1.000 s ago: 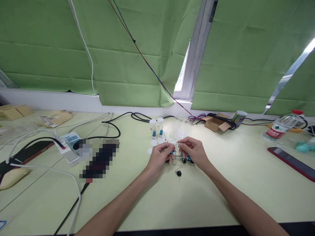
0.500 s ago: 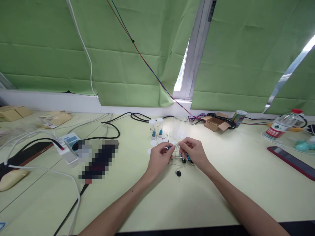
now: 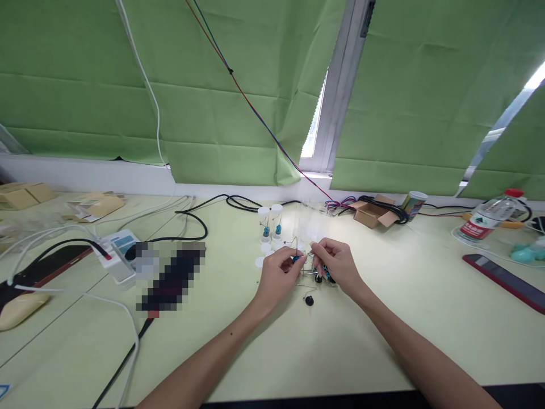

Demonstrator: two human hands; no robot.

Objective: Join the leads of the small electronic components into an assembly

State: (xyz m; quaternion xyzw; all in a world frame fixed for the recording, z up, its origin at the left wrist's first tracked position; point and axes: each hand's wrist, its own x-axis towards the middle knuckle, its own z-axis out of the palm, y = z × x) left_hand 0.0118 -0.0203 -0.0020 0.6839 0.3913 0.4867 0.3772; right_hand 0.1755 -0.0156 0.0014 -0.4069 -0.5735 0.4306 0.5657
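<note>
My left hand [image 3: 276,278] is closed in a pinch on a small blue piece with a bent wire [image 3: 296,245] sticking up from it. Close by on the right, my right hand [image 3: 336,262] has thumb and fingers pressed together at a thin metal wire, mostly hidden by the fingers. Under and between the hands lie several small blue and black pieces [image 3: 318,279] with wires. Nearer to me, a black round piece [image 3: 309,301] with a bent wire rests on the table. Behind the hands stand two clear vials [image 3: 264,226] with white tops, blue wired pieces inside.
A power strip [image 3: 117,255] with cables lies left, near a pixelated dark object [image 3: 174,278]. An open cardboard box [image 3: 374,215] and a can [image 3: 413,204] are at the back. A water bottle [image 3: 489,216] and a red-edged phone [image 3: 506,279] are on the right.
My left hand has shifted slightly right, toward my right hand. The bent wire on its blue piece has turned, its tip now pointing left. My right hand has barely moved.
</note>
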